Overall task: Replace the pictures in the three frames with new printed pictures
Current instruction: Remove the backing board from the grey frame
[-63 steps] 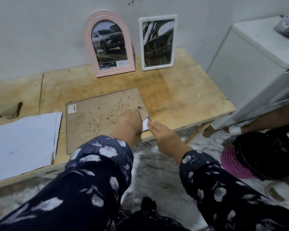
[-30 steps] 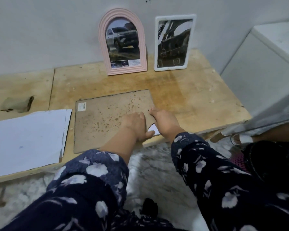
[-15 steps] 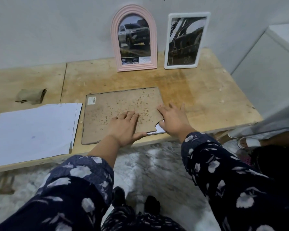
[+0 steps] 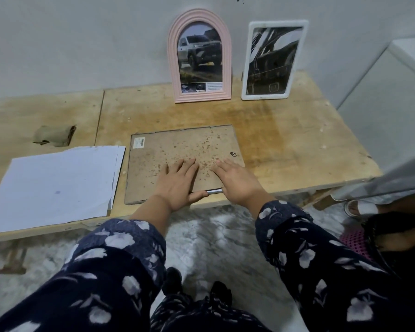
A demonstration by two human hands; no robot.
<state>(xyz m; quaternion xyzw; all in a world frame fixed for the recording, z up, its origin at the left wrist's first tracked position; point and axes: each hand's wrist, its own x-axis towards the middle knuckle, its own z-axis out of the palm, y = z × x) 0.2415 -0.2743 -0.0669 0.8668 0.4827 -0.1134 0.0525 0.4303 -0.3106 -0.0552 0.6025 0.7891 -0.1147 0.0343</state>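
A worn wooden table (image 4: 297, 144) stands against a grey wall (image 4: 82, 39), stained darker toward its back. A crumpled brownish rag (image 4: 54, 135) lies near its left rear, and a white appliance (image 4: 388, 87) stands just beside the right end over a marbled floor (image 4: 213, 240).

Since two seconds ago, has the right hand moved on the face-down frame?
Yes. The right hand moved from the frame's near right corner onto its backing, toward the hanger.

Left hand (image 4: 177, 185) and right hand (image 4: 237, 182) pressed flat, fingers spread.
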